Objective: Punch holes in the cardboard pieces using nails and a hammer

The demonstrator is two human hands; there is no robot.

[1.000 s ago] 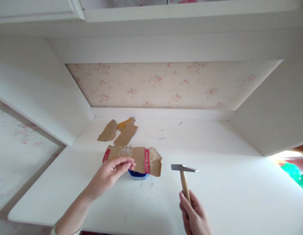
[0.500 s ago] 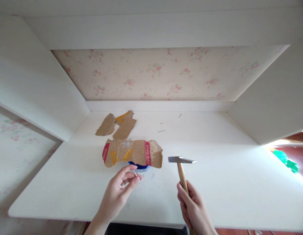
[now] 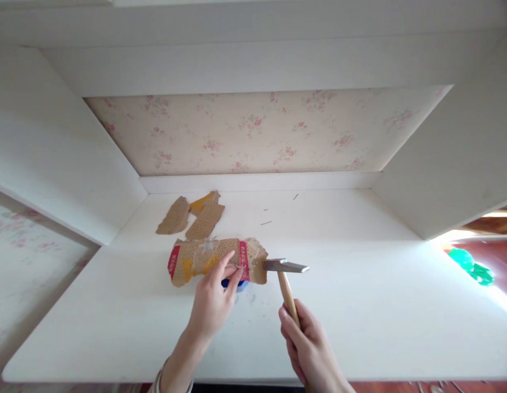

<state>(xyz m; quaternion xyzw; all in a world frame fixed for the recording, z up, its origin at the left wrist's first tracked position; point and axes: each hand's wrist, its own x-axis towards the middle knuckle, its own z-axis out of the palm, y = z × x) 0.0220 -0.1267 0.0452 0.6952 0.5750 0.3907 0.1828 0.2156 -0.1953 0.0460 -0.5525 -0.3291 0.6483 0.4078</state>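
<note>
Surface: the white surface is stretching across the lower half of the frame and carrying everything below.
Cardboard strip: the ragged brown strip is lying just left of centre, its long side running left to right; it is showing dense rows of dark dots, red printed bands near both ends, orange patches, clear shiny tape and a torn, peeling right end.
Right hand: the right hand, at lower centre-right, is wrapping its fingers round a wooden handle.
Left hand: the left hand is reaching up from the bottom centre over the strip, its fingertips drawing narrowly together by the right-hand red band; whether they are gripping anything, I cannot tell.
Hammer: the hammer is holding its grey head level, the left tip overlapping the strip's right end in view; contact is staying unclear.
Torn pieces: three cardboard scraps are lying behind the strip, towards the left.
Blue container: a blue container is peeking out under the strip's lower edge.
Nails: thin loose nails are lying above centre.
Change: since half a second ago, the left hand is moving up onto the strip and the hammer is shifting left.
</note>
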